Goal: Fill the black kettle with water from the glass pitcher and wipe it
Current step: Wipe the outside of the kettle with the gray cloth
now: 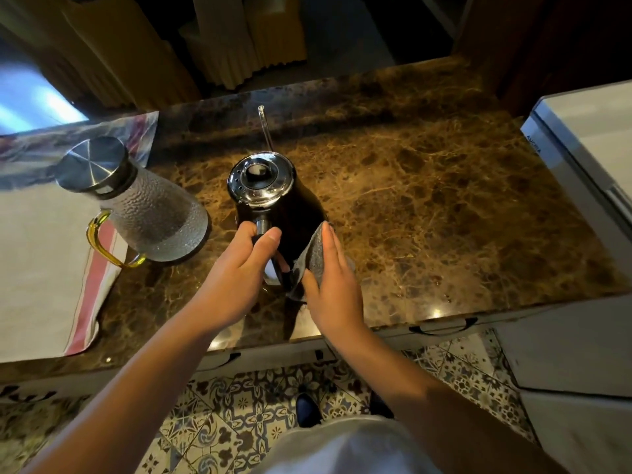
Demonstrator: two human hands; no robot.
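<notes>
The black kettle [290,206] stands upright on the brown marble counter [444,217], its shiny lid closed and its thin spout pointing away from me. My left hand [239,271] grips the kettle's handle on the near side. A grey cloth [313,258] is pressed flat against the kettle's right flank by my right hand [333,278]. The glass pitcher [150,213], with a steel lid and a yellow handle, stands to the left of the kettle, apart from it.
A white towel with red stripes [51,268] lies under and beside the pitcher at the left. A white appliance [588,145] stands at the right edge. The counter's front edge runs just below my wrists. Patterned floor tiles lie below.
</notes>
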